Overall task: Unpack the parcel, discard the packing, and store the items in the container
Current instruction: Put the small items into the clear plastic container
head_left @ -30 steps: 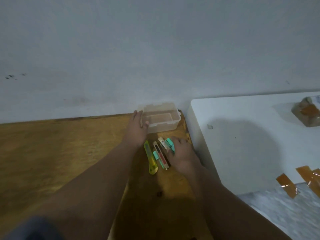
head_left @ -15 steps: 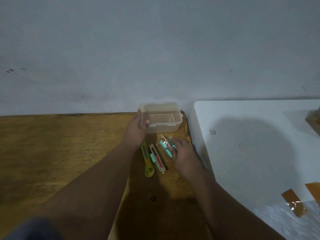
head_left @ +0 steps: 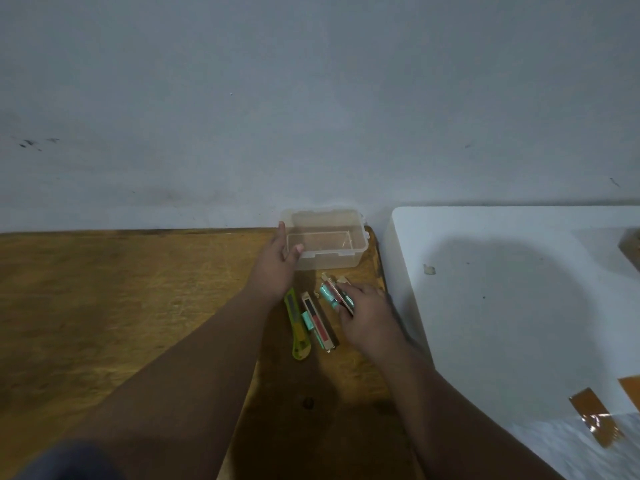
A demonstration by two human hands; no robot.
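Clear plastic container (head_left: 325,242) at wooden worktop's (head_left: 121,306) far edge, near left corner gripped by left hand (head_left: 277,271). Right hand (head_left: 367,315), fingers closed on teal carded item (head_left: 334,295). Yellow-green utility knife (head_left: 297,325) and second carded item (head_left: 317,321) lying between, side by side

Head camera looks forward and down, near the wooden table (head_left: 104,306).

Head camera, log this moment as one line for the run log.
left hand gripping clear container corner | right hand lifting teal packaged item | yellow cutter and second pack on wooden table
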